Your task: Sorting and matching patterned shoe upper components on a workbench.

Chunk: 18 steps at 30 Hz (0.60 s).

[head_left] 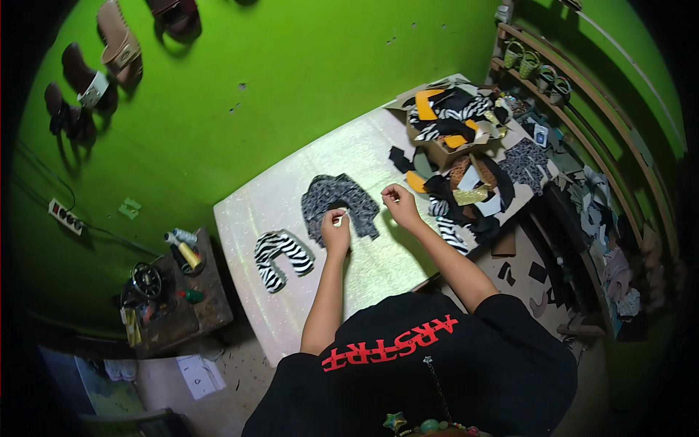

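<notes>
Over the pale, shiny table (284,171), both my hands are raised with their fingers pinched. My left hand (336,231) is at the inner edge of a stack of curved, dark grey mottled fabric pieces (328,191). Something small and pale shows by its fingertips, too small to name. To the right of that stack, my right hand (402,206) has thumb and fingertips together; whatever they hold, if anything, is too small to see. Left of my left hand lies a U-shaped stack of zebra-striped pieces (291,251).
Fabric scraps (473,182) pile up at the table's right side around a scrap-filled cardboard box (440,154). A sewing machine (145,280) and thread cones (188,253) stand at the left. Sandals (119,47) hang on the green wall. Wooden shelves (582,95) run along the right.
</notes>
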Tool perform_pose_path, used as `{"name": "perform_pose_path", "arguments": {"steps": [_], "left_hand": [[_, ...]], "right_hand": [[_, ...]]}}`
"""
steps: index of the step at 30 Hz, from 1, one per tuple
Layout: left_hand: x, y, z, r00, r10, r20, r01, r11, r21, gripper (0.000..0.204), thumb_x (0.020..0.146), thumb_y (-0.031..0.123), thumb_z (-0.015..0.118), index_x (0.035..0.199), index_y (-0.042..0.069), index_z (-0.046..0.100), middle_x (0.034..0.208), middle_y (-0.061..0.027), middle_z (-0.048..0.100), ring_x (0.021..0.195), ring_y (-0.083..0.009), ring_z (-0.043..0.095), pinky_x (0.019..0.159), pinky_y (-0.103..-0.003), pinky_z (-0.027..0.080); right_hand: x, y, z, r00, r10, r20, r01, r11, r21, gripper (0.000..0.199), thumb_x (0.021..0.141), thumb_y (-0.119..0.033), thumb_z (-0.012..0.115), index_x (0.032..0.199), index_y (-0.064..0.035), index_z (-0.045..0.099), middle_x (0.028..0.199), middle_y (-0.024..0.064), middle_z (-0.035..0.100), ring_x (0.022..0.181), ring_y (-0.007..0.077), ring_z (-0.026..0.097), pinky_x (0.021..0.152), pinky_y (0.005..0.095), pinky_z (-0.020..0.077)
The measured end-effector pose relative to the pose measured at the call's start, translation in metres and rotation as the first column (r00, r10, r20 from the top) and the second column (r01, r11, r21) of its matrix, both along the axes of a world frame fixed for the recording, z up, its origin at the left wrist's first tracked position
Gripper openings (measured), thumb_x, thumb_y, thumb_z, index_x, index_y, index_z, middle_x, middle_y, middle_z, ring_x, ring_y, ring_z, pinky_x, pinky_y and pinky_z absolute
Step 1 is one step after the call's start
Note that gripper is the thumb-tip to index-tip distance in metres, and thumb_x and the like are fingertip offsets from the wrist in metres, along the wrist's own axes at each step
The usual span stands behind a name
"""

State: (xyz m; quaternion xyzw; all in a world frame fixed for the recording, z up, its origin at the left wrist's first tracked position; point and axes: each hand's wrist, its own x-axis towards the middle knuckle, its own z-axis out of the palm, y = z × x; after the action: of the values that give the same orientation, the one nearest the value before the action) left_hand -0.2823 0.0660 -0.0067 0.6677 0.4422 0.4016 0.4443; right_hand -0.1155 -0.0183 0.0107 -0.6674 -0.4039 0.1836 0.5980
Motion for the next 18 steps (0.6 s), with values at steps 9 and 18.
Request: {"name": "perform_pose_path", "arguments": {"steps": [9, 18], "left_hand": [[0.132, -0.029, 0.010, 0.988, -0.153, 0.019, 0.152, 0.987, 0.048, 0.012, 0.078, 0.007, 0.058, 0.088, 0.002, 0.057, 0.081, -0.0051, 0.060, 0.076, -0.0129, 0.055, 0.072, -0.026, 0.044], [0.213, -0.049, 0.027, 0.979, -0.196, 0.052, 0.193, 0.980, 0.050, 0.012, 0.078, 0.007, 0.058, 0.089, 0.001, 0.057, 0.083, -0.0056, 0.060, 0.078, -0.0134, 0.055, 0.075, -0.026, 0.044]], "right_hand": [[0.148, -0.035, 0.039, 0.951, -0.240, 0.193, 0.223, 0.969, 0.105, 0.012, 0.072, -0.003, 0.056, 0.084, -0.0011, 0.055, 0.079, 0.0109, 0.053, 0.072, 0.0229, 0.054, 0.067, 0.0306, 0.0441], [0.271, -0.021, 0.053, 0.664, -0.112, 0.740, 0.520, 0.779, -0.349, 0.032, 0.068, -0.006, 0.058, 0.100, -0.0043, 0.057, 0.099, 0.0160, 0.052, 0.099, 0.0337, 0.047, 0.085, 0.0394, 0.0405]]}}
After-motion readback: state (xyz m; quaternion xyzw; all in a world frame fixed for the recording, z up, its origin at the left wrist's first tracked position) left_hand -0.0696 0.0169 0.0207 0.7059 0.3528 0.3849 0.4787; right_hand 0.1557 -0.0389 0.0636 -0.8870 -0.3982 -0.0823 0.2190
